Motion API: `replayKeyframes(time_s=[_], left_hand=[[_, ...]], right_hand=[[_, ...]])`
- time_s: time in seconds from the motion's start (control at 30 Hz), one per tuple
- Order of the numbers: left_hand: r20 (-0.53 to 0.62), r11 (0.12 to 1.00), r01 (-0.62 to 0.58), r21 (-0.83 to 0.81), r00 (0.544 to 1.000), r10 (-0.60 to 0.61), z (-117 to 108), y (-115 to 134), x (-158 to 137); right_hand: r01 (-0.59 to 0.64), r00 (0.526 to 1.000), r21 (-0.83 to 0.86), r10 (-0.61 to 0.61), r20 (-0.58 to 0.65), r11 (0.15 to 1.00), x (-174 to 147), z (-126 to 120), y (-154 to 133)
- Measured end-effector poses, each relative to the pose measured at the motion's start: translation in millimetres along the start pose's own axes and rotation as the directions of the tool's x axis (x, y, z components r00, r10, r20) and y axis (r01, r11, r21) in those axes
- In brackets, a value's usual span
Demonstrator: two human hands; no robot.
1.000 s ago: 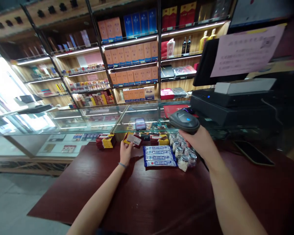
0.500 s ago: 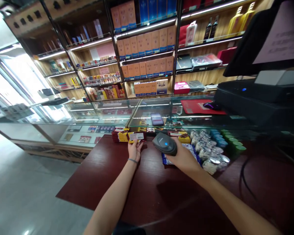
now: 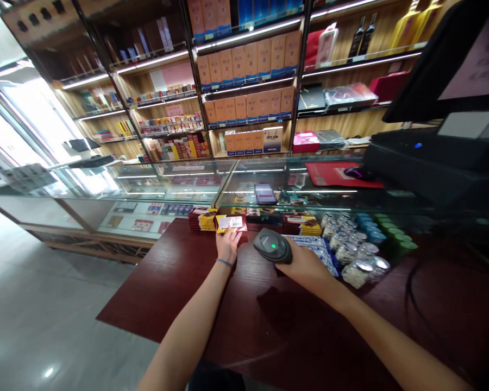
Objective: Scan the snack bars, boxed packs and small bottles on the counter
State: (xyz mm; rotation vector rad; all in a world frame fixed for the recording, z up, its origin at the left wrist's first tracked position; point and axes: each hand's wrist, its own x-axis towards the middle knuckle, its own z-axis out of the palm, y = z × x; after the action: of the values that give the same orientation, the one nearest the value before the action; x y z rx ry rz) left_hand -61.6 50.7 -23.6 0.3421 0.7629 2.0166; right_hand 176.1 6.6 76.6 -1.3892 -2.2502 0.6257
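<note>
My left hand [image 3: 228, 243] grips the near edge of a flat red-and-yellow packet [image 3: 233, 222], which looks like a chocolate bar; its white barcode label faces up. In my right hand [image 3: 303, 266] is a dark barcode scanner [image 3: 272, 245] with a green light lit on top, its head pointing left toward the packet. Left of the packet stands a stack of similar packets [image 3: 202, 219]. A second stack [image 3: 303, 224] lies beyond the scanner. Blue-and-white packets [image 3: 315, 251] lie partly behind my right hand.
Several lidded jars [image 3: 356, 271] stand right of the blue packets, with blue and green tubs [image 3: 395, 239] beside them. A glass display counter [image 3: 179, 182] runs behind the dark red table [image 3: 146, 293]. A monitor [image 3: 436, 70] and a cable [image 3: 411, 293] are at the right.
The scanner's light has turned from blue to green, and its head has tipped slightly. The packet in my left hand shows its label more fully. The whole view has shifted a little.
</note>
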Motion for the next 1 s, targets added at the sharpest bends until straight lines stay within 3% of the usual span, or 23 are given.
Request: replayKeyframes(time_s=[0.13, 0.47, 0.53, 0.6, 0.7, 0.8, 0.9, 1.0], left_hand=[[-0.090, 0.998, 0.022, 0.051, 0.996, -0.018, -2, -1, 3], [-0.045, 0.992, -0.043, 0.118, 0.998, 0.049, 3, 3, -7], [-0.048, 0.980, -0.098, 0.172, 0.993, 0.108, 7, 5, -9], [-0.062, 0.943, -0.217, 0.253, 0.969, 0.240, 11, 10, -8], [-0.079, 0.820, -0.423, 0.385, 0.870, 0.486, 17, 29, 0], [0.014, 0.658, -0.554, 0.510, 0.770, 0.638, 19, 61, 11], [0.224, 0.425, -0.619, 0.660, 0.702, 0.676, 12, 98, 22], [0.437, 0.182, -0.646, 0.741, 0.670, 0.600, -2, 126, 33]], right_hand=[[-0.038, 0.998, -0.010, 0.038, 0.053, 0.999, -1, -7, -5], [-0.027, 0.999, 0.062, 0.028, -0.024, 0.998, 1, -19, -2], [-0.017, 0.999, 0.095, 0.022, -0.047, 0.995, 0, -21, -2], [0.000, 0.997, 0.127, 0.010, -0.079, 0.992, 0, -23, -1], [0.050, 0.990, 0.166, -0.027, -0.138, 0.985, 0, -25, 2], [0.069, 0.982, 0.200, -0.031, -0.188, 0.977, 3, -27, 7], [0.061, 0.978, 0.213, -0.015, -0.210, 0.975, 5, -30, 11], [0.065, 0.973, 0.212, -0.015, -0.232, 0.975, 6, -32, 13]])
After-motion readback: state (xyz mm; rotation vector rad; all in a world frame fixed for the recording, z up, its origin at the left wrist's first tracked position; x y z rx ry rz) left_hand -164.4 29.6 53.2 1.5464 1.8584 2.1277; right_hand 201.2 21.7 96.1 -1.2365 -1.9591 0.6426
